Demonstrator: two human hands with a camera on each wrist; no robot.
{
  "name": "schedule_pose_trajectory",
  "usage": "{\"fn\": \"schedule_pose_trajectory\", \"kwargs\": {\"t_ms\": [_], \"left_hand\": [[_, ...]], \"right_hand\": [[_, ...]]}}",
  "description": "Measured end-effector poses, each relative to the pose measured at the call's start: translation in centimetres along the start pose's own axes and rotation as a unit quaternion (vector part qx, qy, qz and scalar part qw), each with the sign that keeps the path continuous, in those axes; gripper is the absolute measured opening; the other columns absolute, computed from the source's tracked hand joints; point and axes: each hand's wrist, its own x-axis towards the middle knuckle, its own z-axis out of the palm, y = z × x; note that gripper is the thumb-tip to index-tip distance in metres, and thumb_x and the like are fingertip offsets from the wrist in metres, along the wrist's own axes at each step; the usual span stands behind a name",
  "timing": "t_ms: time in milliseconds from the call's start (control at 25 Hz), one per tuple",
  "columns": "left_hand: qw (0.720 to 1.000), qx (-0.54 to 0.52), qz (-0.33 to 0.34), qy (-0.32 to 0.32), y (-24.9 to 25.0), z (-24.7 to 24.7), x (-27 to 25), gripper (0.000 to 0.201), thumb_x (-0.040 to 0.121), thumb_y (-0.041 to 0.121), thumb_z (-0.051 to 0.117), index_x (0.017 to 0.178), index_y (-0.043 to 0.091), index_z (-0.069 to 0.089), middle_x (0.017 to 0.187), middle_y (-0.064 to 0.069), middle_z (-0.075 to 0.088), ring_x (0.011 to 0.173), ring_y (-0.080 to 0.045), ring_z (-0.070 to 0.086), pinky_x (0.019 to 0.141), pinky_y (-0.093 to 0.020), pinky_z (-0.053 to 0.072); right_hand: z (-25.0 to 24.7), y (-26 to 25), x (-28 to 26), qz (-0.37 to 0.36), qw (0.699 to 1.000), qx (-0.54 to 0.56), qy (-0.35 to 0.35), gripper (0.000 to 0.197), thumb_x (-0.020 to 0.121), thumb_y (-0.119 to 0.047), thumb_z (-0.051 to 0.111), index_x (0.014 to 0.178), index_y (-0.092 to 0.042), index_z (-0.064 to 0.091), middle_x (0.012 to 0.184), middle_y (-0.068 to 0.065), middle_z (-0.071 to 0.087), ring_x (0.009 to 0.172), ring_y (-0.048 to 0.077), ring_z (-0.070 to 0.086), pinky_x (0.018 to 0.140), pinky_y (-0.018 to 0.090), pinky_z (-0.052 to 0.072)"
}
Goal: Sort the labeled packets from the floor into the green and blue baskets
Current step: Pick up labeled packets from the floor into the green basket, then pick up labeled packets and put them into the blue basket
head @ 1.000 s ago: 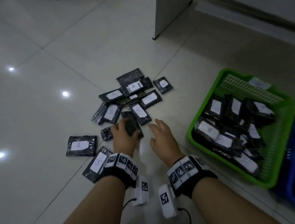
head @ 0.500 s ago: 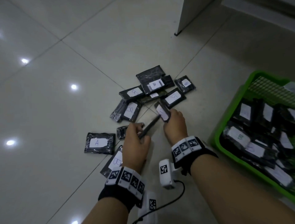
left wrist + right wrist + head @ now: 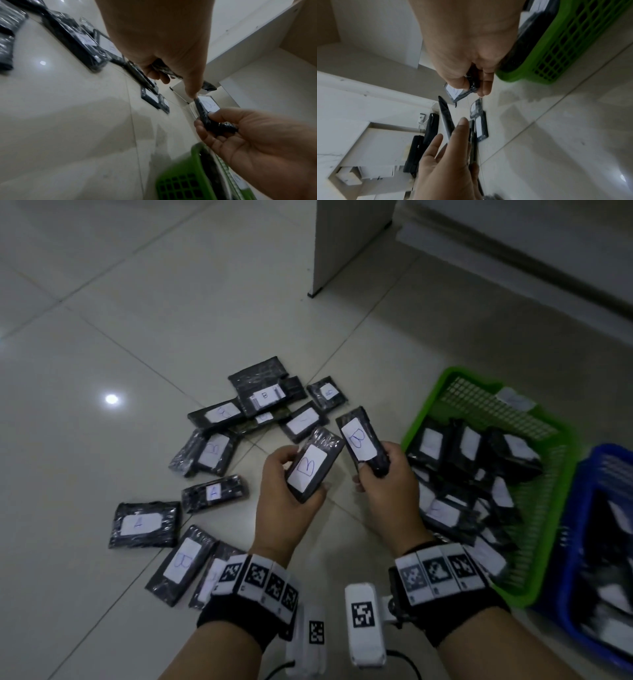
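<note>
My left hand [image 3: 291, 491] holds a black packet [image 3: 313, 465] with a white label marked B, face up above the floor. My right hand [image 3: 380, 484] grips a second black packet [image 3: 361, 440], also marked B, tilted toward the green basket [image 3: 534, 573]. In the right wrist view that hand [image 3: 471, 75] pinches its packet [image 3: 458, 92] between thumb and fingers. The left wrist view has my left hand [image 3: 164, 63] curled round its packet [image 3: 164, 70]. Several labeled black packets [image 3: 219, 446] lie scattered on the tile floor to the left. The blue basket [image 3: 582, 508] stands at the far right.
The green basket holds several labeled packets, as does the blue one beside it. A white cabinet panel [image 3: 342, 244] stands on the floor at the back. A packet marked A [image 3: 144, 523] and one marked B [image 3: 181, 563] lie nearest my left wrist.
Both hands have lifted their packets off the floor and turned them label-up. The view has swung right, bringing the green and blue baskets in.
</note>
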Motion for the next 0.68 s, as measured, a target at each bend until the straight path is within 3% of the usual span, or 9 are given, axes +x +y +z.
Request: {"fn": "schedule_pose_trajectory", "kwargs": {"t_ms": [120,240,320,360,440,560,600,680], "left_hand": [[0.998,0.012,0.052,-0.035,2.1,3.2,-0.4,0.068,0.07,0.025,0.081,0.127,0.025,0.044,0.118,0.013,0.045,0.106,0.006,0.047,0.092,-0.005,0.038],[0.992,0.044,0.095,-0.077,3.5,7.2,-1.1,0.068,0.073,0.03,0.074,0.133,0.02,0.043,0.114,0.007,0.041,0.104,0.005,0.04,0.091,0.002,0.029],[0.985,0.057,0.109,-0.118,4.1,9.8,-1.6,0.07,0.071,0.036,0.064,0.135,0.018,0.042,0.115,0.003,0.041,0.107,-0.001,0.04,0.094,-0.004,0.031],[0.981,0.076,0.119,-0.136,4.1,10.9,-1.7,0.071,0.071,0.037,0.063,0.136,0.017,0.042,0.116,0.0,0.043,0.109,-0.006,0.041,0.097,-0.012,0.035],[0.964,0.17,0.146,-0.145,4.0,12.6,-1.7,0.074,0.075,0.041,0.069,0.14,0.019,0.041,0.121,-0.004,0.047,0.113,-0.017,0.042,0.099,-0.029,0.038],[0.919,0.348,0.121,-0.138,4.2,13.4,-1.6,0.077,0.076,0.057,0.063,0.143,0.034,0.034,0.135,0.008,0.046,0.122,-0.02,0.035,0.096,-0.037,0.033],[0.913,0.368,0.107,-0.143,4.3,13.4,-1.6,0.077,0.076,0.061,0.061,0.144,0.036,0.032,0.138,0.011,0.044,0.125,-0.02,0.032,0.096,-0.037,0.032],[0.919,0.343,0.118,-0.152,4.3,12.6,-1.6,0.076,0.076,0.06,0.062,0.142,0.034,0.035,0.141,0.008,0.04,0.125,-0.021,0.033,0.097,-0.038,0.033]], "right_hand": [[-4.6,1.0,-0.1,0.016,0.997,-0.028,0.076,0.038,0.087,-0.012,0.061,0.123,-0.019,0.05,0.114,0.002,0.063,0.099,0.017,0.06,0.074,0.02,0.043],[-9.0,3.9,0.2,0.043,0.99,-0.082,0.108,0.04,0.089,-0.015,0.06,0.128,-0.015,0.052,0.118,0.006,0.063,0.106,0.023,0.059,0.081,0.023,0.044],[-10.9,5.8,0.4,0.054,0.989,-0.09,0.106,0.041,0.087,-0.012,0.06,0.127,-0.017,0.055,0.112,0.01,0.065,0.104,0.027,0.06,0.092,0.038,0.05],[-11.6,6.5,0.3,0.062,0.988,-0.094,0.106,0.043,0.086,-0.011,0.06,0.128,-0.017,0.055,0.11,0.011,0.064,0.101,0.026,0.061,0.092,0.043,0.051],[-12.3,7.2,-0.1,0.065,0.987,-0.099,0.105,0.044,0.086,-0.011,0.06,0.129,-0.016,0.055,0.116,0.014,0.059,0.093,0.021,0.061,0.092,0.039,0.052],[-12.8,7.4,-1.5,0.037,0.985,-0.117,0.121,0.035,0.088,-0.008,0.057,0.122,-0.016,0.061,0.123,0.01,0.051,0.078,0.008,0.056,0.082,0.021,0.046],[-12.6,7.3,-2.1,0.03,0.983,-0.128,0.127,0.032,0.088,-0.007,0.056,0.117,-0.018,0.063,0.122,0.009,0.05,0.076,0.005,0.053,0.081,0.02,0.044],[-11.7,6.9,-3.6,0.005,0.981,-0.141,0.131,0.031,0.086,-0.006,0.056,0.111,-0.022,0.063,0.118,0.004,0.05,0.084,0.01,0.056,0.084,0.031,0.049]]}}
